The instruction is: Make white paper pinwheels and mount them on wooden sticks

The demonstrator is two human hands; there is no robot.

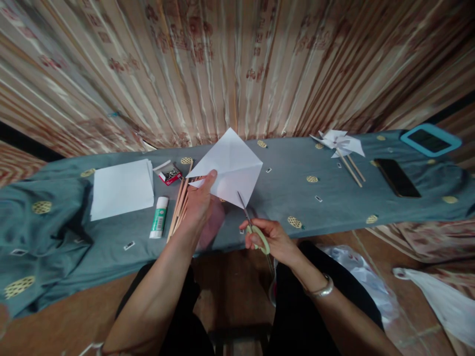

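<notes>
White paper: one square sheet (230,163), turned cornerwise over the grey-green cloth (289,188), faint creases crossing its middle. Seems held up off the cloth. Lies far and left of the right hand (272,237), far and slightly right of the left hand (200,198). Near corner is the one closest to the right hand.

Scissors (249,221): long axis slants from handles at near right to tip at far left. Tip sits in over the sheet's near corner, aimed roughly at its middle. One blade shows on top; second not made out, so blade gap cannot be told.

Right hand: fingers closed round the scissors' pale green handles. Left hand: pinching the sheet at its left corner, thumb on top, fingers hidden beneath. That corner is split, its two points apart beside the thumb.

Left of the left hand, partly behind it: wooden sticks (178,205). Then a glue stick (159,217). Far right, well apart from both hands: paper pinwheels (341,143).
</notes>
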